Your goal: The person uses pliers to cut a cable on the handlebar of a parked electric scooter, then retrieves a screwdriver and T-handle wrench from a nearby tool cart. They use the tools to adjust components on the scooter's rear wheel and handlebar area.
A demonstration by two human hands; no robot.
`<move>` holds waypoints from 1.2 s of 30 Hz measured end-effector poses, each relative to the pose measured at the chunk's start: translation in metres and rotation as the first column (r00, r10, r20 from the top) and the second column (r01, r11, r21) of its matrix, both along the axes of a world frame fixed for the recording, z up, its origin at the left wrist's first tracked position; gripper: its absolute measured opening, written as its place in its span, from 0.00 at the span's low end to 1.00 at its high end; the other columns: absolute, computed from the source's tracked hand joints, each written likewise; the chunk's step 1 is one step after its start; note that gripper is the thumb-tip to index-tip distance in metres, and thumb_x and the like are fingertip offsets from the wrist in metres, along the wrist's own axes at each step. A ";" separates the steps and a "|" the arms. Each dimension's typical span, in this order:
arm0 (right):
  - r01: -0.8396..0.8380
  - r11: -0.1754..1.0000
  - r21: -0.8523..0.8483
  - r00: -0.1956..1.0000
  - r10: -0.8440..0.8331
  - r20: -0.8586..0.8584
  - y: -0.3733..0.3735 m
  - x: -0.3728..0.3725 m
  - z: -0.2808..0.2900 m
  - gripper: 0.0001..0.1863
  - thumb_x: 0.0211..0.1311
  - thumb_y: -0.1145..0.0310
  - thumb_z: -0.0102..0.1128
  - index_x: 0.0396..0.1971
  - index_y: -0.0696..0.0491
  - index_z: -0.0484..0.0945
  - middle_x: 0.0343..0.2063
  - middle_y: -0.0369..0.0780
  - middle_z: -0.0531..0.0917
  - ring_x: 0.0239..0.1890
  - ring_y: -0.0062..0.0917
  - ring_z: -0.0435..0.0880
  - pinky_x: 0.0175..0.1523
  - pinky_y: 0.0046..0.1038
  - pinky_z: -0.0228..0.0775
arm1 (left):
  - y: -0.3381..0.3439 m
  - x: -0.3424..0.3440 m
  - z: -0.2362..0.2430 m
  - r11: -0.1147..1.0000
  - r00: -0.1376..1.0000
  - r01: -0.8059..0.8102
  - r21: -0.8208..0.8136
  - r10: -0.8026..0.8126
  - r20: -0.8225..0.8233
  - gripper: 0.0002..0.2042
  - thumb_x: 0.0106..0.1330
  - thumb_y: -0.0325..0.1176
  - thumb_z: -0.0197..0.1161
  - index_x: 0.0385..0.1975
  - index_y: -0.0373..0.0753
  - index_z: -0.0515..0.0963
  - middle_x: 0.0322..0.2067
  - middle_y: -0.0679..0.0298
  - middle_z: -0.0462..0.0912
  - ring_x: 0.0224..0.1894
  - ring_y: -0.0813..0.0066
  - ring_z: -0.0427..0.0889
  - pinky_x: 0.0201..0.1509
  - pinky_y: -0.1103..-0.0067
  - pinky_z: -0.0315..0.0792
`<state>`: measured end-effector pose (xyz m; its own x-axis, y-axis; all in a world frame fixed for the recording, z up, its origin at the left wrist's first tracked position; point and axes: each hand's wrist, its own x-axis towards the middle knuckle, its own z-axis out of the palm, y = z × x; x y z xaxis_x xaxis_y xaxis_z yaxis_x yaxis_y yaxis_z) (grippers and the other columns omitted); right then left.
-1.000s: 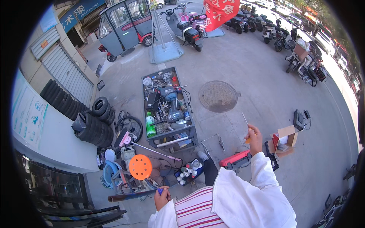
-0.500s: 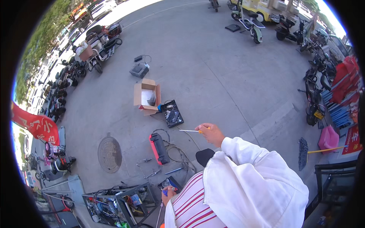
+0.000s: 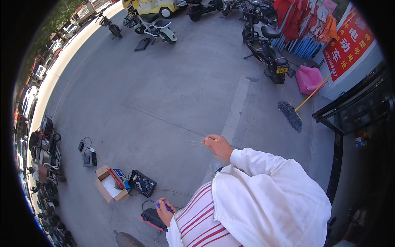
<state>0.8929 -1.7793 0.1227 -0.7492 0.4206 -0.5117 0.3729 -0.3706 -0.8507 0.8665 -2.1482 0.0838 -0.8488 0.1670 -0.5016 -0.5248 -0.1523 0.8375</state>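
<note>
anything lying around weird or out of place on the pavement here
A broom with a yellow handle lies flat on the open pavement. An open cardboard box and a black case sit loose on the ground. Nothing looks spilled or broken.

Thin pale rods (image 3: 196,142) with an orange end, held out level from the right hand (image 3: 219,147) above grey pavement, tips pointing to the person's left, fingers closed round the orange end. Small blue tool (image 3: 163,206), perhaps a handle, gripped in the left hand (image 3: 166,211) close to the striped shirt, mostly hidden by the fingers. Both carried at waist height, well apart from each other, one at either side of the body.
</note>
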 end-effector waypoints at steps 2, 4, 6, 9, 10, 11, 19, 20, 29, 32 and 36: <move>0.107 0.992 0.064 0.993 -0.104 -0.050 0.047 -0.005 0.006 0.15 0.69 0.60 0.49 0.42 0.54 0.79 0.16 0.27 0.65 0.16 0.11 0.58 0.21 0.19 0.51 | 0.061 -0.033 0.005 0.992 0.994 0.109 0.058 -0.110 0.011 0.13 0.73 0.44 0.51 0.42 0.40 0.70 0.25 0.67 0.68 0.22 0.81 0.68 0.20 0.82 0.64; 0.231 0.972 -0.032 0.966 -0.233 -0.110 0.086 -0.004 0.025 0.15 0.70 0.60 0.48 0.42 0.54 0.78 0.16 0.27 0.64 0.15 0.11 0.58 0.20 0.19 0.51 | 0.125 -0.052 0.013 0.989 0.988 0.151 0.011 -0.150 -0.047 0.13 0.71 0.44 0.53 0.41 0.40 0.72 0.26 0.67 0.69 0.23 0.81 0.70 0.20 0.83 0.64; 0.342 0.934 -0.106 0.921 -0.355 -0.161 0.119 0.000 0.033 0.14 0.71 0.61 0.47 0.43 0.54 0.78 0.15 0.27 0.64 0.15 0.11 0.58 0.20 0.18 0.51 | 0.169 -0.074 0.021 0.954 0.950 0.294 -0.062 -0.299 -0.087 0.14 0.70 0.44 0.55 0.39 0.38 0.73 0.25 0.68 0.69 0.23 0.81 0.71 0.21 0.84 0.64; 0.482 0.864 -0.147 0.844 -0.502 -0.188 0.152 0.017 0.025 0.14 0.72 0.61 0.46 0.43 0.54 0.78 0.15 0.27 0.63 0.14 0.11 0.57 0.20 0.18 0.52 | 0.221 -0.111 0.027 0.878 0.883 0.467 -0.107 -0.469 0.014 0.14 0.70 0.44 0.55 0.39 0.37 0.73 0.23 0.68 0.68 0.23 0.81 0.72 0.22 0.83 0.65; 0.528 0.838 -0.137 0.819 -0.545 -0.179 0.159 0.023 0.020 0.14 0.72 0.61 0.46 0.43 0.54 0.77 0.15 0.27 0.63 0.13 0.11 0.57 0.20 0.18 0.52 | 0.236 -0.124 0.024 0.863 0.867 0.498 -0.082 -0.498 0.022 0.14 0.70 0.42 0.56 0.37 0.36 0.73 0.22 0.67 0.69 0.22 0.80 0.71 0.24 0.82 0.65; 0.564 0.816 -0.129 0.798 -0.579 -0.169 0.163 0.025 0.015 0.14 0.72 0.61 0.46 0.43 0.54 0.77 0.15 0.27 0.63 0.13 0.11 0.57 0.19 0.18 0.53 | 0.246 -0.137 0.019 0.843 0.845 0.535 -0.049 -0.534 0.036 0.13 0.69 0.42 0.56 0.37 0.36 0.73 0.22 0.67 0.69 0.22 0.80 0.71 0.24 0.82 0.65; 0.814 0.544 -0.205 0.537 -0.839 -0.090 0.142 0.042 0.011 0.14 0.72 0.61 0.46 0.43 0.54 0.77 0.14 0.28 0.63 0.13 0.11 0.59 0.19 0.18 0.54 | 0.367 -0.207 0.014 0.516 0.519 0.836 0.187 -0.854 0.035 0.12 0.68 0.40 0.55 0.28 0.37 0.71 0.12 0.71 0.62 0.14 0.84 0.58 0.18 0.83 0.52; 0.842 0.495 -0.215 0.488 -0.869 -0.088 0.138 0.039 0.016 0.14 0.72 0.61 0.46 0.43 0.55 0.77 0.14 0.28 0.63 0.13 0.11 0.59 0.19 0.18 0.54 | 0.381 -0.214 0.016 0.449 0.457 0.866 0.220 -0.889 0.014 0.13 0.68 0.41 0.55 0.28 0.37 0.71 0.12 0.71 0.62 0.14 0.84 0.58 0.18 0.83 0.52; 0.977 0.183 -0.111 0.180 -0.983 -0.041 0.058 0.010 0.010 0.15 0.72 0.63 0.46 0.44 0.57 0.77 0.14 0.29 0.66 0.12 0.11 0.60 0.19 0.18 0.55 | 0.478 -0.258 0.014 0.049 0.059 0.924 0.380 -0.998 -0.013 0.12 0.68 0.40 0.52 0.30 0.37 0.70 0.13 0.69 0.63 0.14 0.80 0.59 0.19 0.81 0.53; 0.997 0.049 -0.058 0.051 -0.998 0.034 0.025 0.018 0.020 0.16 0.73 0.62 0.45 0.45 0.57 0.76 0.14 0.29 0.64 0.15 0.11 0.60 0.22 0.17 0.59 | 0.496 -0.230 0.011 -0.051 -0.068 0.910 0.411 -0.997 0.026 0.09 0.67 0.37 0.52 0.36 0.37 0.70 0.18 0.68 0.65 0.19 0.79 0.62 0.23 0.80 0.57; 0.998 -0.054 -0.012 -0.055 -0.983 -0.174 -0.027 0.039 0.030 0.16 0.72 0.63 0.46 0.52 0.58 0.71 0.20 0.31 0.68 0.23 0.13 0.64 0.31 0.18 0.61 | 0.488 -0.159 0.006 -0.322 -0.359 0.848 0.421 -0.933 0.009 0.11 0.65 0.33 0.54 0.44 0.37 0.71 0.23 0.68 0.68 0.22 0.78 0.66 0.25 0.80 0.60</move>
<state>0.9323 -1.8067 0.1523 0.4602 0.8031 -0.3785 -0.3922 -0.1985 -0.8982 0.7071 -1.6607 0.0903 0.6421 0.6587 -0.3923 -0.2672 0.6719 0.6908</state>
